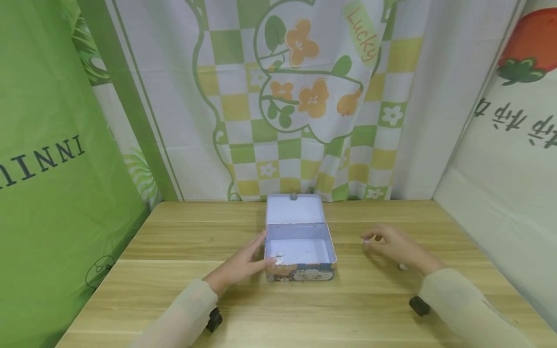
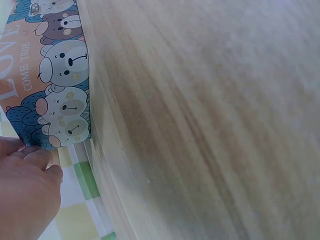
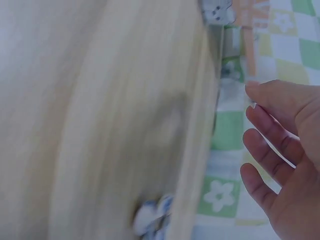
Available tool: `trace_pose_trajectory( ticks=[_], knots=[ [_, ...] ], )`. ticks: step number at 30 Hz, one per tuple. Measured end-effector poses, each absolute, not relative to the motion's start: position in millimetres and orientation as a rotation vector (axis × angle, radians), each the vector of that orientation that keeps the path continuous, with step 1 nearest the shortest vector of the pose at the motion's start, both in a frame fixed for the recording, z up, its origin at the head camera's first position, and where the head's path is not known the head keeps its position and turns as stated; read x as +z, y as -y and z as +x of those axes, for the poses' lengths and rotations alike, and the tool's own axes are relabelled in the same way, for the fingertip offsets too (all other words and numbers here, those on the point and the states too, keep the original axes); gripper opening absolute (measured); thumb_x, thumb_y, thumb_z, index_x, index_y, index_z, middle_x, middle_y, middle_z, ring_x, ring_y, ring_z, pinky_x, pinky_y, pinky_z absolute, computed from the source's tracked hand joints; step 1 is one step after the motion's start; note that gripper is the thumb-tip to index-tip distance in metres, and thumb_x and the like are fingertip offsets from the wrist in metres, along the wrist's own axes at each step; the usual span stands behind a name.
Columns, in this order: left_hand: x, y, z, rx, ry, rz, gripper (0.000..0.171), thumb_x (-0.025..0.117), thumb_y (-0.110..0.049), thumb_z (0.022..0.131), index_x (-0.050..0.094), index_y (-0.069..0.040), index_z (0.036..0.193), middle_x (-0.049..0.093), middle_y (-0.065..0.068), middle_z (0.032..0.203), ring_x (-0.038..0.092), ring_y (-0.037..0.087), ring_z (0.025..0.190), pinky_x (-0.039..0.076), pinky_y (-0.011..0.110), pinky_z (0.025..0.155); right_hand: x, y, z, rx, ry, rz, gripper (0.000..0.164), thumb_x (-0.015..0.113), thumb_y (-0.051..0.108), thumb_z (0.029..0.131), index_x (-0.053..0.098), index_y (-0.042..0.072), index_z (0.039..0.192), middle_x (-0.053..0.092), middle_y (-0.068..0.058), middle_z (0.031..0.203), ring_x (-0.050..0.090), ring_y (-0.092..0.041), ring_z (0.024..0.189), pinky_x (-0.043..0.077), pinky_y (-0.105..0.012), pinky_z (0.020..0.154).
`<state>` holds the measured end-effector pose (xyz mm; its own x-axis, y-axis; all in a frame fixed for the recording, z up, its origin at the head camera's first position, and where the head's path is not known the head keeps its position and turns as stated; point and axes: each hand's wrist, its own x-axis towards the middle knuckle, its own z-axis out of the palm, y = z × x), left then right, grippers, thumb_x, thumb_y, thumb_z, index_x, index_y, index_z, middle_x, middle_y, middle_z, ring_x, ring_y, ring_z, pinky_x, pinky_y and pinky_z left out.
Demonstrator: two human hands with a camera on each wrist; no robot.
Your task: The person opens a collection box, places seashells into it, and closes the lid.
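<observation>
A tin box (image 1: 300, 271) with printed bears stands on the table, its lid (image 1: 295, 209) tipped back. My left hand (image 1: 243, 263) holds the box's left side, thumb over the front rim and fingers along the outer wall. In the left wrist view that hand (image 2: 30, 180) is at a corner of the bear-printed tin (image 2: 65, 65). A small white piece (image 1: 279, 257) lies inside, near the left front corner. To the right of the box, my right hand (image 1: 393, 246) pinches a small whitish piece (image 1: 366, 241) between thumb and forefinger, mostly hidden.
Another small white piece (image 1: 403, 266) lies on the wooden table (image 1: 348, 309) beneath the right wrist. Blurred blue-and-white pieces (image 3: 152, 219) show in the right wrist view. A patterned curtain (image 1: 243, 125) hangs behind the table.
</observation>
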<state>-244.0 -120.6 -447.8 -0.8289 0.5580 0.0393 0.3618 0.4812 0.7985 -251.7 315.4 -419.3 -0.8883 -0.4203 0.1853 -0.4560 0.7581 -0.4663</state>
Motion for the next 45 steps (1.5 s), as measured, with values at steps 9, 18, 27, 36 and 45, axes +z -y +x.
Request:
trace_pose_trajectory(
  ticks=[9,18,27,36,45],
  knots=[
    [-446,120,-243,1.264,-2.515,0.773,0.091,0.059,-0.053,0.098,0.006,-0.016,0.163,0.007,0.006,0.167,0.015,0.034,0.150,0.024,0.056,0.116,-400,-291,-251,0.758,2.808,0.811,0.022,0.068,0.020,0.098,0.073,0.007,0.114,0.071,-0.002,0.110,0.063,-0.026,0.099,0.054,-0.048,0.085],
    [-445,120,-242,1.269,-2.513,0.765,0.091,0.059,-0.052,0.098,0.006,-0.017,0.163,0.007,0.008,0.167,0.016,0.035,0.149,0.024,0.057,0.115,-391,-263,-255,0.770,2.770,0.870,0.020,0.070,0.018,0.096,0.074,0.007,0.113,0.071,-0.003,0.109,0.063,-0.027,0.097,0.054,-0.043,0.083],
    [-444,121,-241,1.255,-2.518,0.772,0.092,0.058,-0.053,0.098,0.005,-0.017,0.163,0.007,0.009,0.167,0.016,0.035,0.149,0.026,0.056,0.115,-397,-230,-261,0.844,2.712,0.977,0.019,0.072,0.010,0.092,0.075,0.007,0.111,0.070,-0.004,0.108,0.063,-0.027,0.095,0.056,-0.045,0.082],
    [-447,121,-244,1.247,-2.529,0.784,0.091,0.059,-0.053,0.098,0.007,-0.016,0.163,0.008,0.009,0.167,0.015,0.034,0.150,0.026,0.057,0.115,-400,-189,-268,0.851,2.649,1.140,0.019,0.072,0.010,0.092,0.075,0.006,0.110,0.069,-0.004,0.103,0.064,-0.026,0.093,0.056,-0.041,0.081],
    [-445,121,-243,1.253,-2.522,0.778,0.090,0.059,-0.050,0.099,0.007,-0.014,0.162,0.007,0.009,0.167,0.016,0.039,0.149,0.027,0.062,0.112,-404,-161,-271,0.916,2.690,1.178,0.021,0.070,0.013,0.095,0.073,0.006,0.114,0.068,-0.003,0.107,0.063,-0.025,0.096,0.056,-0.040,0.082]
  ],
)
